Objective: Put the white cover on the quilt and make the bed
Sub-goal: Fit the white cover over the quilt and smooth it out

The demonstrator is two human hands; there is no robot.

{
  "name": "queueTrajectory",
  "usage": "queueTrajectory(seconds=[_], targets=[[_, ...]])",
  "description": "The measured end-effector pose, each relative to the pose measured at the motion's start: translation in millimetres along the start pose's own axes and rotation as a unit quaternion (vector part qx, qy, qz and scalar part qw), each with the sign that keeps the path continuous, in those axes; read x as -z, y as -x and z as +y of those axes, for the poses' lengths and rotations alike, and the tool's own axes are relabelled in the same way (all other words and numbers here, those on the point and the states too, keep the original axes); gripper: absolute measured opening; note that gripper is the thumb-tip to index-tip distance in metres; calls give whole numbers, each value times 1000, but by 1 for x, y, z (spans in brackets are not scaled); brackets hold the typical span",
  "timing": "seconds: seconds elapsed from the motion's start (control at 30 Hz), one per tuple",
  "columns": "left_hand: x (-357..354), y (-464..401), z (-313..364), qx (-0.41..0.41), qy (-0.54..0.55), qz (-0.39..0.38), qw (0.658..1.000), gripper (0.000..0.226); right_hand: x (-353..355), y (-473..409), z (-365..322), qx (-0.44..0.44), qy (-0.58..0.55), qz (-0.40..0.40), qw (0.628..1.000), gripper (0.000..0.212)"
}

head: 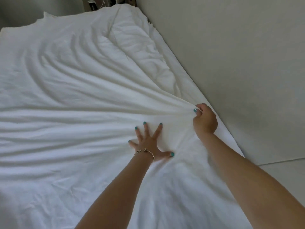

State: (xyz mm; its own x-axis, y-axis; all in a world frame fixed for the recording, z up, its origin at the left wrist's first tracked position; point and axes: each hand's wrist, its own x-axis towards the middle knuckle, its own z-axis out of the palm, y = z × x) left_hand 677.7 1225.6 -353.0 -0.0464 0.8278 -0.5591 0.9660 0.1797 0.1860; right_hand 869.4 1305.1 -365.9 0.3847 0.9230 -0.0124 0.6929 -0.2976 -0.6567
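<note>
The white cover (79, 100) lies spread over the whole bed, with long folds fanning out from the right side. A lumpy bulge of quilt (142, 52) shows under it along the wall side. My left hand (151, 142) presses flat on the cover, fingers spread wide. My right hand (204, 119) pinches a bunched fold of the cover near the bed's right edge, and the cloth is taut towards it.
A plain wall (231, 55) runs close along the bed's right side. At the far head end stands a small piece of furniture (92, 5) with cables and dark items on it. A strip of pale floor (283, 172) shows at the lower right.
</note>
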Motion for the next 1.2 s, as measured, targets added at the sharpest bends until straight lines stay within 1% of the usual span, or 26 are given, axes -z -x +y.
queueTrajectory(seconds=[0.03, 0.07, 0.13, 0.17, 0.23, 0.27, 0.3, 0.33, 0.37, 0.4, 0.43, 0.47, 0.5, 0.53, 0.57, 0.6, 0.67, 0.7, 0.73, 0.8, 0.87, 0.93, 1.0, 1.03, 1.13, 1.2], targets=[[-9, -5, 2, 6, -12, 8, 1000, 121, -1, -4, 3, 15, 10, 15, 1000, 21], [-15, -10, 3, 14, -18, 17, 1000, 121, -4, -8, 8, 9, 37, -9, 999, 22], [-14, -24, 5, 29, -29, 12, 999, 123, -9, -19, 15, -31, 99, -122, 987, 25], [-10, -32, 5, 34, -33, -1, 999, 126, -9, -25, 15, -34, 127, -172, 976, 25], [2, -44, 8, 46, -37, -34, 998, 129, -7, -30, 5, 1, 224, -213, 951, 27], [4, -46, 9, 49, -37, -43, 997, 130, -5, -25, 0, 29, 262, -190, 946, 35], [3, -47, 10, 46, -37, -43, 997, 130, -1, -11, -3, 69, 280, -147, 946, 44], [1, -47, 10, 44, -35, -43, 997, 129, 4, 11, -7, 111, 251, -94, 957, 48], [2, -46, 8, 39, -30, -44, 998, 125, 10, 40, -9, 155, 184, -61, 969, 47], [3, -41, 4, 23, -29, -43, 998, 119, 15, 74, -7, 200, 123, -80, 969, 46], [4, -32, -3, -11, -40, -37, 998, 108, 20, 107, 3, 257, 118, -149, 947, 48], [2, -20, -15, -57, -58, -20, 996, 94, 25, 138, 20, 302, 161, -230, 911, 53], [-4, -4, -28, -100, -72, 3, 992, 81, 31, 159, 42, 313, 226, -287, 877, 58], [-14, 16, -44, -127, -73, 25, 989, 72, 37, 169, 66, 285, 281, -295, 868, 61], [-29, 42, -61, -130, -65, 39, 989, 68, 43, 176, 88, 228, 316, -277, 878, 61], [-48, 72, -80, -114, -51, 47, 991, 69, 50, 180, 104, 159, 331, -247, 897, 60], [-83, 137, -119, -66, -36, 46, 996, 76, 60, 190, 115, 39, 351, -206, 913, 60], [-100, 169, -141, -48, -43, 39, 997, 80, 65, 200, 111, 2, 356, -200, 913, 60], [-115, 199, -165, -38, -52, 28, 997, 84, 68, 215, 106, -8, 358, -195, 913, 61], [-144, 262, -216, -33, -57, 1, 998, 93, 68, 268, 91, 15, 352, -198, 915, 59], [-174, 318, -266, -54, -71, -3, 996, 96, 60, 343, 80, 56, 322, -228, 917, 57], [-202, 366, -310, -85, -91, 11, 992, 93, 45, 433, 68, 92, 305, -260, 912, 56], [-219, 403, -344, -100, -82, 35, 991, 83, 28, 518, 46, 113, 283, -287, 908, 62], [-224, 421, -360, -102, -72, 32, 992, 81, 20, 557, 34, 121, 280, -305, 902, 64], [-248, 475, -412, -131, -59, 21, 989, 91, 3, 663, 6, 160, 274, -363, 876, 62], [-266, 512, -445, -145, -68, -17, 987, 99, 4, 719, -5, 190, 233, -383, 873, 61]])
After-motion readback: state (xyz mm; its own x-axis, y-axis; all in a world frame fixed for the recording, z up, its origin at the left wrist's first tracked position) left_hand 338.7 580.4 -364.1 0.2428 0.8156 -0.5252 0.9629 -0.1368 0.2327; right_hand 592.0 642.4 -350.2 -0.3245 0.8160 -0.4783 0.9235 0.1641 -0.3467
